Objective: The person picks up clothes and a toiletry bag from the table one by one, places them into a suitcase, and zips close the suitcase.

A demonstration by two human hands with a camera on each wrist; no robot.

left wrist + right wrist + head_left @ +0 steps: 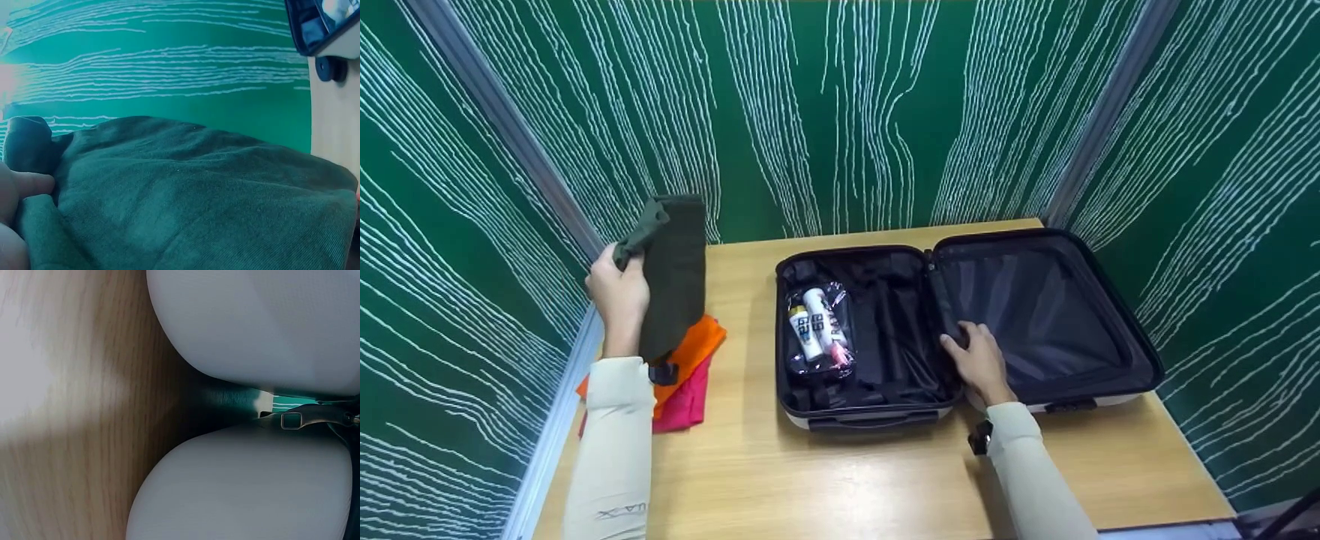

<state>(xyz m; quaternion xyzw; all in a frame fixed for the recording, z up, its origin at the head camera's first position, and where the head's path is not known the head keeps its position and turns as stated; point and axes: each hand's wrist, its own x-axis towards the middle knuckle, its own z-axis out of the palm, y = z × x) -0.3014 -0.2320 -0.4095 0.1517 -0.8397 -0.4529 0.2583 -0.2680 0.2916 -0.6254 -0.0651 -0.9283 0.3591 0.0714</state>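
Note:
My left hand [619, 291] grips a dark green folded garment [679, 277] at its near-left edge, and the cloth hangs over the left side of the table. In the left wrist view the garment [191, 191] fills the lower part, my fingers [35, 183] sunk into its fold. My right hand [979, 362] is at the inner rim of a spread-open suitcase [874, 421], thumb and fingers bent over the edge where the two halves meet. The right wrist view shows the gap between the pale shells [242, 489], with a buckled strap [291, 421]; the hand is out of sight there.
Under the left forearm lie an orange cloth [699, 346] and a pink cloth [687, 397]. A clear pouch of toiletry bottles [815, 330] sits in the suitcase's left half. Green walls [847, 112] with white lines enclose the wooden table [825, 487].

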